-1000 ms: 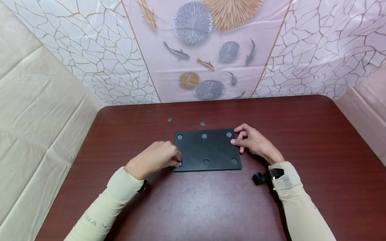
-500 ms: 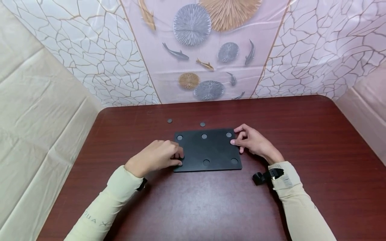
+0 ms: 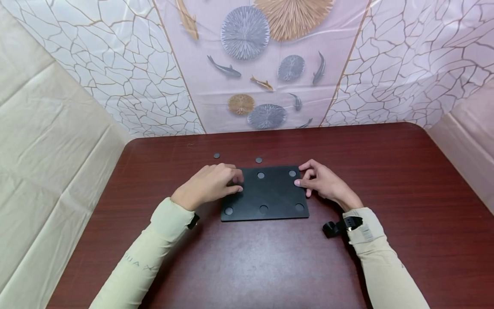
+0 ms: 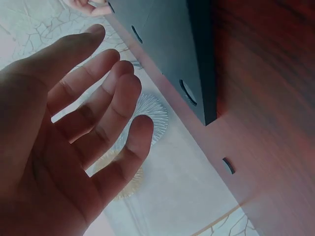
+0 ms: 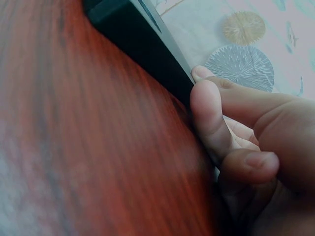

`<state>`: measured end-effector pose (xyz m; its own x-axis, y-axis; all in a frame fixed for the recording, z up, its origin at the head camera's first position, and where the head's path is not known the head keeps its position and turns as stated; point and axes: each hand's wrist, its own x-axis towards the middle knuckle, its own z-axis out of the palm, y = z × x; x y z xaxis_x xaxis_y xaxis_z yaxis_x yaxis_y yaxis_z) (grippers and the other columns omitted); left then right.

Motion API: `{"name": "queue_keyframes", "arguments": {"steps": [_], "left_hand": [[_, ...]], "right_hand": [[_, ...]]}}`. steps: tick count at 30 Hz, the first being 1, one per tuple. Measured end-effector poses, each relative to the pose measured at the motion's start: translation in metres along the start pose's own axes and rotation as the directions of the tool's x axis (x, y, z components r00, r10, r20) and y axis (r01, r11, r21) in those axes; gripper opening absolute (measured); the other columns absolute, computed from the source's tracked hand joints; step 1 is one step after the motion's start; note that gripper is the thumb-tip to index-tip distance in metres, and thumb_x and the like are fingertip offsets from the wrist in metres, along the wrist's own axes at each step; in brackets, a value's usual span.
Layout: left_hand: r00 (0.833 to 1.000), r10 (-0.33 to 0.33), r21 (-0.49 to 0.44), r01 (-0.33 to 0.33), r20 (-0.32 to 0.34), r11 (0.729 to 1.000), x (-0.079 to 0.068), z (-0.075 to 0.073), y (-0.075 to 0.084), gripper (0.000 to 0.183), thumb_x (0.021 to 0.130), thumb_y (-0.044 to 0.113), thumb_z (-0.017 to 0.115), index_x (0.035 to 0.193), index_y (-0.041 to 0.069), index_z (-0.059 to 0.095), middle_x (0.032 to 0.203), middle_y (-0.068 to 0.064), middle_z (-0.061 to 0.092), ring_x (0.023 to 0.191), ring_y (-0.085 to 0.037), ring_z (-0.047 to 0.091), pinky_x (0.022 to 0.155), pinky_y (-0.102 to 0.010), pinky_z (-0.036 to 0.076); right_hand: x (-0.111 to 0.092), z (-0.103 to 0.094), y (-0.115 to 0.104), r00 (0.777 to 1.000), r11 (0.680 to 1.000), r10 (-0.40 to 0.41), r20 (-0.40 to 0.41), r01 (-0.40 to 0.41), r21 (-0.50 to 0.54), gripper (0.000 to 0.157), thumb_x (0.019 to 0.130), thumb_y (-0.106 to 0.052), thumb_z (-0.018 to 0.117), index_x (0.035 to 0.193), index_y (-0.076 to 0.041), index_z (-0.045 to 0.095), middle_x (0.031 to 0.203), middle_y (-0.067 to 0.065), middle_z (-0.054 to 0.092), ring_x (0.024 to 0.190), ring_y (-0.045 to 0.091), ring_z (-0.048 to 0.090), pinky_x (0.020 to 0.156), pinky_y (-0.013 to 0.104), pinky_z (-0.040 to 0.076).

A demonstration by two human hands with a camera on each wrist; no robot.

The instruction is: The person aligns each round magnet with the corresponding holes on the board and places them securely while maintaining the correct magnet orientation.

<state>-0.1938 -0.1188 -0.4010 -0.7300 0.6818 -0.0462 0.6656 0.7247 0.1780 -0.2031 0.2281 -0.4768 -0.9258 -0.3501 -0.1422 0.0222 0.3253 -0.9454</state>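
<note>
A black rectangular board with round recesses lies on the table. Grey discs fill its front-left recess, a disc, and the back-middle and back-right ones. The front-middle recess and front-right recess look dark and unfilled. My left hand is above the board's left side, hiding the back-left recess in the head view; its fingers are loosely bent and hold nothing in the left wrist view. My right hand grips the board's right edge, thumb on top and fingers at the side.
Two loose grey discs, a left disc and a right disc, lie behind the board on the brown table. A patterned sheet hangs beyond the far edge.
My left hand has let go of the disc in the front-left recess and moved up and away along the board's left side. My right hand keeps its hold.
</note>
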Motion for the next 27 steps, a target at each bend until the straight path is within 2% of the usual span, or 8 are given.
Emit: {"name": "queue_keyframes", "arguments": {"steps": [9,20,27], "left_hand": [[0.998,-0.048,-0.023,0.047,-0.032,0.999,0.026,-0.001,-0.004,0.024,0.1,0.03,0.076,0.121,0.017,0.075,0.111,0.003,0.071,0.096,-0.012,0.069,0.078,-0.04,0.06],[0.988,-0.154,-0.092,0.152,-0.009,0.984,0.054,0.007,-0.013,0.031,0.103,0.03,0.072,0.131,0.017,0.071,0.121,-0.001,0.069,0.11,-0.017,0.069,0.089,-0.045,0.058],[0.992,-0.13,-0.154,0.127,-0.007,0.98,0.073,0.012,-0.018,0.029,0.104,0.015,0.069,0.133,0.016,0.072,0.124,0.0,0.072,0.117,-0.017,0.067,0.096,-0.043,0.057]], "right_hand": [[0.0,-0.001,0.001,1.0,1.0,0.007,0.0,-0.007,-0.001,0.052,0.097,-0.002,0.075,0.134,0.014,0.042,0.074,0.004,0.064,0.05,0.015,0.061,0.044,0.022,0.033],[0.0,0.0,-0.001,1.0,1.0,0.011,0.006,-0.011,0.003,0.054,0.097,-0.004,0.076,0.136,0.013,0.042,0.075,0.004,0.064,0.051,0.015,0.062,0.044,0.023,0.033],[-0.001,0.0,-0.001,1.0,1.0,0.012,0.005,-0.012,0.003,0.054,0.098,-0.004,0.075,0.137,0.013,0.041,0.075,0.004,0.064,0.051,0.015,0.062,0.043,0.024,0.033]]}}
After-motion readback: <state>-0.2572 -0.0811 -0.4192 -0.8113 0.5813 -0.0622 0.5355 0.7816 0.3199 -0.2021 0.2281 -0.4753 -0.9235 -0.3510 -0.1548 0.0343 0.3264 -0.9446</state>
